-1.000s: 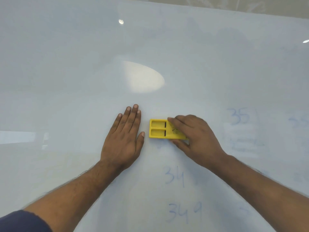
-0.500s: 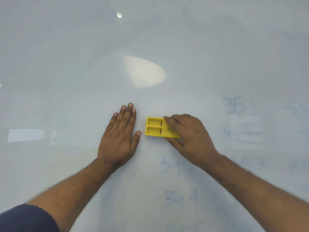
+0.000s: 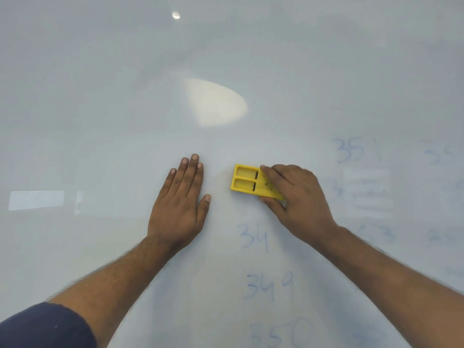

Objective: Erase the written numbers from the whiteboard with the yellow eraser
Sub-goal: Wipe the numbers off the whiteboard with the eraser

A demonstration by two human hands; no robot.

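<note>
The whiteboard (image 3: 125, 96) fills the whole view. A yellow eraser (image 3: 247, 181) lies flat on it right of centre, and my right hand (image 3: 296, 197) grips its right end, covering that part. My left hand (image 3: 179, 202) rests flat on the board to the left of the eraser, fingers together, holding nothing. Faint blue numbers remain: "34" (image 3: 253, 237) just below the eraser, "349" (image 3: 270, 285) and "350" (image 3: 281, 332) lower down, and "351" (image 3: 356, 150) to the upper right. Smeared, half-wiped marks (image 3: 366, 194) sit right of my right hand.
A bright oval light reflection (image 3: 213, 104) lies on the board above my hands, and a rectangular one (image 3: 36, 200) at the left. More faint blue writing (image 3: 439, 154) shows at the right edge.
The eraser and my right hand have shifted slightly to the right, widening the gap to my left hand. The view has moved, bringing "350" into sight at the bottom.
</note>
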